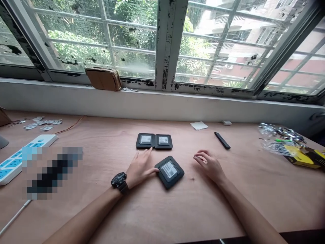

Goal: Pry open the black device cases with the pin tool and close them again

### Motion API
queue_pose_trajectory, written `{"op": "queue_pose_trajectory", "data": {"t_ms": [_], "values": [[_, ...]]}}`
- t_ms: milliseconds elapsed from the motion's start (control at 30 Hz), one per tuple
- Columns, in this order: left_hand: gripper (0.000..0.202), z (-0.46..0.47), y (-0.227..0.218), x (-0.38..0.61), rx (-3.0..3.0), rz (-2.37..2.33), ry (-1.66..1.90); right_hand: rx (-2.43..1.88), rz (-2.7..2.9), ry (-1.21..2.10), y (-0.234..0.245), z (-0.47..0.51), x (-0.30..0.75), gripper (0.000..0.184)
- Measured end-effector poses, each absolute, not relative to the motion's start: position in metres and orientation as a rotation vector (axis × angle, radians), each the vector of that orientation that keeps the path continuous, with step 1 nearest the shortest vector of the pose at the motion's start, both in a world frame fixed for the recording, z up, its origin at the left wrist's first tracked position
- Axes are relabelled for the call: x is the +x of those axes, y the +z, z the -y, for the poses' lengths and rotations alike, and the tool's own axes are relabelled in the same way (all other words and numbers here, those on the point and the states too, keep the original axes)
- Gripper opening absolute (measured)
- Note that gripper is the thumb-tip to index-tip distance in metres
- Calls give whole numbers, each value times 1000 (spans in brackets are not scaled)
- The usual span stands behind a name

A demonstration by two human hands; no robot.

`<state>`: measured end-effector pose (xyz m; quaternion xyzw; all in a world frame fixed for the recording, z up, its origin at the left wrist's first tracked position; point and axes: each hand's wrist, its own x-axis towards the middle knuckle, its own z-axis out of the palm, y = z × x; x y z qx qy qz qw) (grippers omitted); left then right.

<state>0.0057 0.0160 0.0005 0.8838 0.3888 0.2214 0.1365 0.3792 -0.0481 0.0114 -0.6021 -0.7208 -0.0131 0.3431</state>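
Observation:
Three square black devices with rounded corners lie on a plywood table [106, 203], each with a white label facing up. Two sit side by side at the back, a left one [145, 140] and a right one [163, 141], touching or nearly so. The third black device [169, 172] lies nearer me, turned at an angle. My left hand [141, 168] rests on the table, its thumb against that device's left edge and its fingers pointing toward the back pair. My right hand [209, 166] lies flat-ish to the right, touching no device.
A black bar [222, 140] and a white pad [199, 125] lie behind my right hand. At far right are a plastic bag of metal parts [279, 142] and a yellow-black box [304, 156]. A blue-socketed power strip [25, 158] lies left, beside a pixelated patch [52, 173].

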Motion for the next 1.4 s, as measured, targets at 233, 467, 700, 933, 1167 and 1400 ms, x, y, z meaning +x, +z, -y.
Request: {"op": "queue_pose_trajectory", "data": {"t_ms": [233, 467, 700, 933, 1167, 1400], "values": [[72, 1, 5, 15, 2538, -963, 592, -1378, 1567, 248, 45, 41, 326, 23], [73, 1, 2, 15, 2498, -932, 494, -955, 1287, 604, 31, 29, 272, 14], [73, 1, -1, 14, 2499, -914, 514, -928, 1289, 591, 22, 28, 267, 10], [73, 0, -2, 15, 2500, -913, 499, -998, 1408, 678, 22, 29, 263, 13], [74, -11, -1, 3, 2550, -879, 508, -960, 1379, 909, 41, 23, 266, 32], [56, -36, 2, -21, 2540, -882, 630, -1059, 1573, 679, 40, 23, 266, 19]]}}
